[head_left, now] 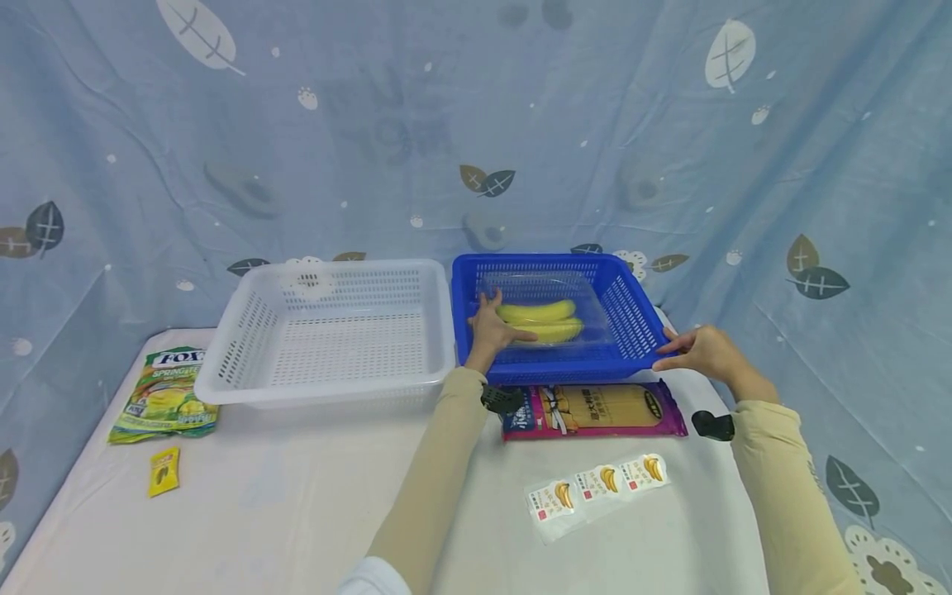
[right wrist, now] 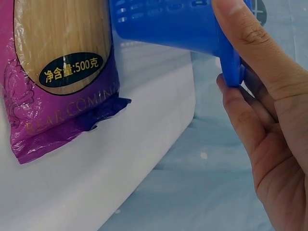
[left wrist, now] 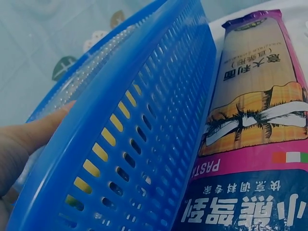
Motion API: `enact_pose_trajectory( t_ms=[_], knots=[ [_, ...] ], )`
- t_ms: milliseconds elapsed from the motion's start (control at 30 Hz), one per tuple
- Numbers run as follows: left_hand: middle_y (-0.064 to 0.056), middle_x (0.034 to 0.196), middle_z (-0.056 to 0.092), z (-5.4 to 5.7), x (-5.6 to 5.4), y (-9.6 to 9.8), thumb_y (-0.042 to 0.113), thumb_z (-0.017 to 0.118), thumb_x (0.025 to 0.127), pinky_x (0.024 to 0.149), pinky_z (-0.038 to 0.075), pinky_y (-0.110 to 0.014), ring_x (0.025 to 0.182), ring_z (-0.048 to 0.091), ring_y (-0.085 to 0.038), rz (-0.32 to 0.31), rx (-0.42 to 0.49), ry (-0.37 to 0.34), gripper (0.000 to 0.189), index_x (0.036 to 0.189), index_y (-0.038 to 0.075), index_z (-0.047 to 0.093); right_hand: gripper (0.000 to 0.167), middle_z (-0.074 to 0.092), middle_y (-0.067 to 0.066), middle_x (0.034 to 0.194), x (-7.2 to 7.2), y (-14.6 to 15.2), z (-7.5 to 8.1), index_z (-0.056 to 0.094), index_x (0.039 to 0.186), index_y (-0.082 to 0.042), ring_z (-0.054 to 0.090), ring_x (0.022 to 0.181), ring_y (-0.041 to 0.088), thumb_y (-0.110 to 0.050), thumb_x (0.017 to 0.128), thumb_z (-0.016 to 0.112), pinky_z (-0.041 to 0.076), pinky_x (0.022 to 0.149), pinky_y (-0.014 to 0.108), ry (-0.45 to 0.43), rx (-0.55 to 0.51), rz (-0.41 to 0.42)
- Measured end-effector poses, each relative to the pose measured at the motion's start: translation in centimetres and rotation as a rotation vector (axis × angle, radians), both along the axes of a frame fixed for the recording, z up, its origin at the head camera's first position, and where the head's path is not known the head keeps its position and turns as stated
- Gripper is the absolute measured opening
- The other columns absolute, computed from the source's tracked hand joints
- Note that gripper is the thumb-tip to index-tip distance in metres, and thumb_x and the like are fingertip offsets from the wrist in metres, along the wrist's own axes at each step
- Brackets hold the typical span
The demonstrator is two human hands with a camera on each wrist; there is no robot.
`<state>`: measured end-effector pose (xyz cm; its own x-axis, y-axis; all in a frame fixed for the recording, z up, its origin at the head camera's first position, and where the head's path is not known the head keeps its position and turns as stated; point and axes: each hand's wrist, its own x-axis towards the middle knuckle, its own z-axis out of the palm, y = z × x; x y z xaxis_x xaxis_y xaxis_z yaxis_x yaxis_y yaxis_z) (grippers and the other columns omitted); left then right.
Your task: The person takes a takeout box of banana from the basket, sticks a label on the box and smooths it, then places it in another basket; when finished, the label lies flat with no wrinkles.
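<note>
Two hands attend the blue basket (head_left: 550,373) at the back of the counter (head_left: 297,504). The right hand (head_left: 704,354) pinches its near right corner, thumb above the rim and fingers beneath; such a grip on the edge probably serves to steady the basket while leaving its inside free. The left hand (head_left: 491,332) reaches over the near left rim, fingers spread, at the left end of a clear container (head_left: 597,318). Whether those fingers bear on the plastic or merely rest near it cannot be told.

The container lies inside the basket, with yellow bananas (head_left: 543,311) side by side lengthwise under the plastic, presumably because its oblong form suits them. Their yellow also shows through the wall slots in the left wrist view.

A pasta packet (head_left: 595,411) lies flat before the basket, roughly parallel to its front wall, an arrangement that leaves the basket's opening uncovered. Nearer the person is a strip of banana labels (head_left: 598,489), printed side up. A white basket (head_left: 327,390) stands just left of the blue one; nothing is seen inside it
</note>
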<state>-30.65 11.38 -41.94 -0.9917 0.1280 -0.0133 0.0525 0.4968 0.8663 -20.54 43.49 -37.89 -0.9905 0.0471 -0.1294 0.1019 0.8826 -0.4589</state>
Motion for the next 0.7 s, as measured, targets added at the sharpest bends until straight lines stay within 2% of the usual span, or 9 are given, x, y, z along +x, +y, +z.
enact_pose_trajectory(
  t_ms=[167, 267, 367, 500, 700],
  knots=[
    [-0.02, 0.156, 0.018, -0.14, -0.16, -0.04, 0.026, 0.092, 0.062, 0.115, 0.012, -0.054, 0.142, 0.019, -0.041, -0.019, 0.022, 0.089, 0.081, 0.133, 0.009, 0.057, 0.047, 0.053, 0.035, 0.122, -0.01, -0.14, 0.04, 0.073, 0.097, 0.006, 0.043, 0.072, 0.023, -0.035, 0.075, 0.082, 0.037, 0.064, 0.033, 0.005, -0.007, 0.001],
    [-0.018, 0.156, 0.022, -0.16, -0.13, -0.07, 0.025, 0.092, 0.062, 0.115, 0.009, -0.055, 0.142, 0.019, -0.039, -0.015, 0.078, 0.109, 0.064, 0.118, 0.007, 0.066, 0.047, 0.051, 0.034, 0.123, 0.01, -0.15, 0.07, 0.073, 0.097, 0.007, 0.04, 0.068, 0.021, -0.033, 0.075, 0.083, 0.036, 0.061, 0.031, 0.011, -0.015, 0.004],
    [-0.016, 0.156, 0.022, -0.13, -0.05, -0.11, 0.025, 0.091, 0.063, 0.115, 0.014, -0.057, 0.143, 0.015, -0.041, -0.003, 0.139, 0.094, 0.052, 0.105, 0.006, 0.067, 0.046, 0.049, 0.034, 0.124, 0.01, -0.07, 0.09, 0.073, 0.097, 0.007, 0.038, 0.066, 0.022, -0.033, 0.075, 0.083, 0.036, 0.059, 0.031, 0.015, -0.019, 0.008],
    [-0.014, 0.157, 0.02, -0.07, 0.09, -0.11, 0.025, 0.09, 0.065, 0.111, 0.022, -0.059, 0.143, 0.01, -0.044, 0.014, 0.191, 0.077, 0.039, 0.087, 0.009, 0.063, 0.046, 0.053, 0.034, 0.121, 0.07, -0.07, 0.07, 0.073, 0.096, 0.006, 0.043, 0.071, 0.024, -0.034, 0.074, 0.083, 0.038, 0.062, 0.033, 0.013, -0.012, 0.004],
    [-0.019, 0.155, 0.021, -0.14, 0.34, -0.2, 0.018, 0.089, 0.066, 0.111, 0.024, -0.058, 0.142, 0.011, -0.044, 0.009, 0.267, 0.117, 0.035, 0.07, 0.009, 0.055, 0.047, 0.05, 0.033, 0.124, 0.21, -0.15, -0.05, 0.073, 0.096, 0.006, 0.05, 0.081, 0.029, -0.035, 0.075, 0.082, 0.04, 0.065, 0.034, 0.011, -0.019, 0.005]
  ],
)
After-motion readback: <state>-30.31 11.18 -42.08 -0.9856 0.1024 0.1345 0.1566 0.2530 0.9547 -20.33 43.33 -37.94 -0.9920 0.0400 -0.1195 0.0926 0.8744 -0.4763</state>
